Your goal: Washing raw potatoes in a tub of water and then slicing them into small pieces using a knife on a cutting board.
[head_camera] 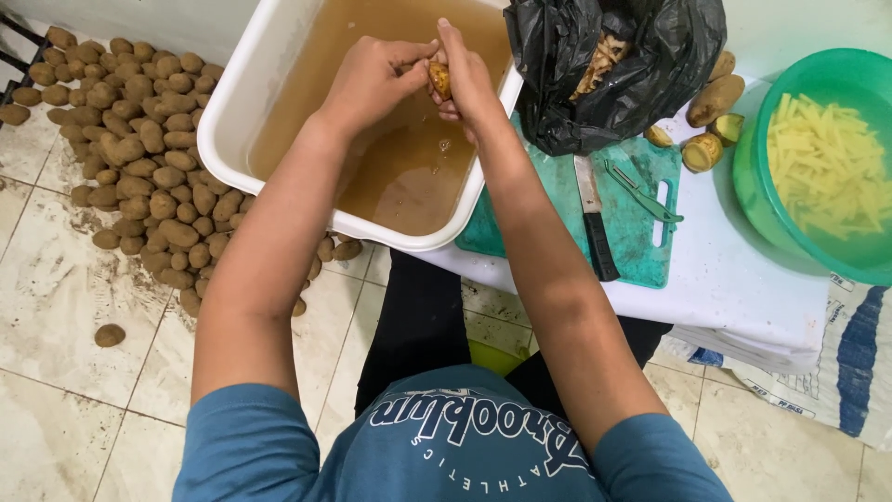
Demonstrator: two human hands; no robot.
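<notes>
Blue shirt (446, 446) lowest in frame. Upper centre, left hand (372, 79) and right hand (469, 79) grip potato (439, 78) above tub (232, 112): washing step; next, likely rinsing, needs firm hold.

A single head-worn camera looks steeply down from above the person's chest, close to the body, so both forearms stretch away toward the top of the frame. It faces the white tub (223, 139) and the cutting board (641, 232) ahead, with tiled floor (56, 307) falling away on the left.
</notes>
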